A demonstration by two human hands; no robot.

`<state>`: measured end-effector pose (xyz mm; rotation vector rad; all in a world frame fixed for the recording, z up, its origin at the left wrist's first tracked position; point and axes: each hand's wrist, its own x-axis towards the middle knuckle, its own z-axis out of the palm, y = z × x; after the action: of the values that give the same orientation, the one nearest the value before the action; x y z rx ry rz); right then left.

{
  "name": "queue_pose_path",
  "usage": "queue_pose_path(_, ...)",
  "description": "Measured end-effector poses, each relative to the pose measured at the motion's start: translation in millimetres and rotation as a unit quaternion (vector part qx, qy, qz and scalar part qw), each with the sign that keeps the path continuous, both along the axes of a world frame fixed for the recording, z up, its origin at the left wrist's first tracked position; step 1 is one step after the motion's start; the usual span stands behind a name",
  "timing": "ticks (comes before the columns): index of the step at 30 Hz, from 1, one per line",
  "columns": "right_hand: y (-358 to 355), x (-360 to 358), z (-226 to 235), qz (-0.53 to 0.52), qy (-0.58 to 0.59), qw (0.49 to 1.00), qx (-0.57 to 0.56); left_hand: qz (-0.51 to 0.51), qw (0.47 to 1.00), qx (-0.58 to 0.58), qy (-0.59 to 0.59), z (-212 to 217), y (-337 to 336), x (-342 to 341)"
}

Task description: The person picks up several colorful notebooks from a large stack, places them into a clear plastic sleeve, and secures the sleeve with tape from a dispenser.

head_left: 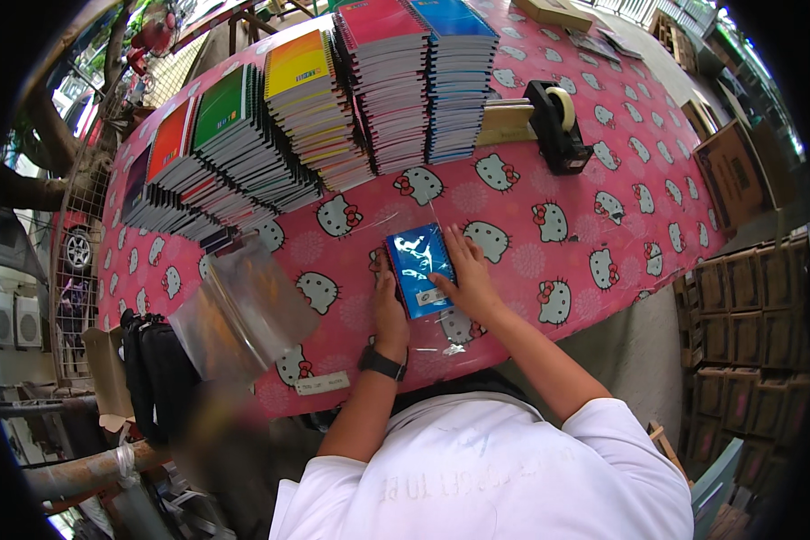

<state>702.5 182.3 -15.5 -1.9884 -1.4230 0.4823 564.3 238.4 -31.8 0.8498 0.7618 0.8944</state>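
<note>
A small blue spiral notebook lies on the table in front of me. Glare on its cover and clear film showing past its edges suggest a transparent plastic sleeve around it. My left hand, with a dark watch on its wrist, rests along the notebook's spiral side, fingers extended. Across the right edge lies my right hand, its fingers stretched out flat and its thumb on the lower cover. To the left of my left hand is a pile of clear plastic sleeves.
Tall stacks of spiral notebooks in blue, pink, yellow, green and red line the table's far side. A black tape dispenser stands right of them. Cartons are piled beyond the table's right edge.
</note>
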Motion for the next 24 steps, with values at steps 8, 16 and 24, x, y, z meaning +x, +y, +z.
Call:
queue_pose_path(8, 4, 6, 3, 0.152, -0.252, 0.955, -0.031, 0.010, 0.955, 0.148, 0.256, -17, -2, -5)
queue_pose_path(16, 4, 8, 10, 0.163, -0.253, 0.952, -0.053, 0.127, 0.711, 0.415, 0.554, -19, 36, -60)
queue_pose_path(24, -1, 14, 17, 0.176, -0.246, 0.952, -0.055, 0.035, 0.901, 0.244, 0.357, -14, -7, -16)
